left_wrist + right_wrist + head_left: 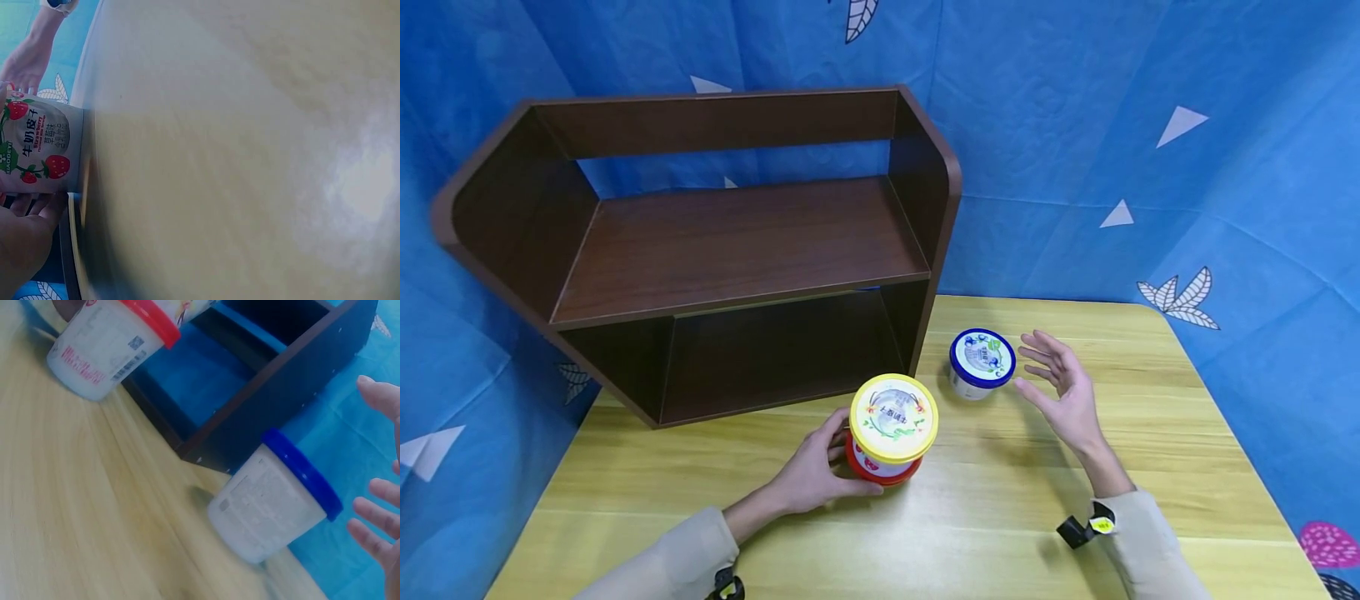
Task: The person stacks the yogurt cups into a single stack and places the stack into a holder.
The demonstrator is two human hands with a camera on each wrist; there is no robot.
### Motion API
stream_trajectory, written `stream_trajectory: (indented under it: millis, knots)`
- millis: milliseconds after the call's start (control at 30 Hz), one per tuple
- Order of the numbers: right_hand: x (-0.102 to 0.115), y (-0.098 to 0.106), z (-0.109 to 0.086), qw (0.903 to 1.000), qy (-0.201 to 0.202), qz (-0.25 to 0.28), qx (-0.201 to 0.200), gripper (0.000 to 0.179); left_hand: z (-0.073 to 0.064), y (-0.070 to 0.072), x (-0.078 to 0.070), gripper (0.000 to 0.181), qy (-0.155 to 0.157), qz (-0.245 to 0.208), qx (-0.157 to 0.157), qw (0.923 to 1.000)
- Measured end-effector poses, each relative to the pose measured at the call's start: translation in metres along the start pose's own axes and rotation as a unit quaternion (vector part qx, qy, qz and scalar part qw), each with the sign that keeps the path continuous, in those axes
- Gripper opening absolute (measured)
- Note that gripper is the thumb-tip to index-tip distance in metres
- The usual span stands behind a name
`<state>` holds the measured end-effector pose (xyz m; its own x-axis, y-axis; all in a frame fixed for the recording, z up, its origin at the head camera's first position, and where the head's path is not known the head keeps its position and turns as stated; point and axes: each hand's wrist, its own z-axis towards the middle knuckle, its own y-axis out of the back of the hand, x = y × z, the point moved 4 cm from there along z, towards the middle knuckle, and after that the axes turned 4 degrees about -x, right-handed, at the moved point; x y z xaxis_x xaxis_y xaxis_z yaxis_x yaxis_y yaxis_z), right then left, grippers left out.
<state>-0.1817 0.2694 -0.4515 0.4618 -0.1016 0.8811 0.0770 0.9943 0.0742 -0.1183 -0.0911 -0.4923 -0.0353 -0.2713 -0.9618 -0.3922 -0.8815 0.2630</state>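
My left hand (811, 473) grips a tub with a red lid (887, 477), its thumb and fingers around the side. In the left wrist view this strawberry-printed tub (40, 144) stands close to the tabletop; whether it touches is unclear. Stacked on it is a tub with a yellow lid (893, 418), whose body is mostly hidden from above. To the right, a white tub with a blue lid (982, 358) stands upright on the table. Just right of that tub, my right hand (1067, 396) hovers with fingers spread, apart from it and holding nothing.
A dark brown two-level shelf (745, 242) stands at the back left of the wooden table (1000, 517), its right side panel close to the blue-lidded tub. Blue patterned cloth (1060, 150) hangs behind and beside the table.
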Motion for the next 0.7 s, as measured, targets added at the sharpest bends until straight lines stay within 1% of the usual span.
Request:
stream_trajectory:
  millis: [167,333,533,700]
  knots:
    - [-0.009,0.000,0.001,0.9991,-0.036,-0.021,-0.003,0.076,0.000,0.000,0.001,0.097,-0.005,-0.005,0.003,1.0000]
    - [-0.017,-0.001,0.001,0.9968,-0.065,-0.047,0.006,0.076,0.001,-0.001,0.002,0.096,-0.006,-0.006,0.003,1.0000]
    - [-0.026,-0.002,0.002,0.9927,-0.087,-0.081,0.023,0.077,0.001,-0.001,0.003,0.096,-0.006,-0.006,0.001,1.0000]
    - [-0.030,-0.003,0.004,0.9891,-0.104,-0.096,0.041,0.081,0.001,0.000,0.004,0.096,-0.005,-0.007,0.001,1.0000]
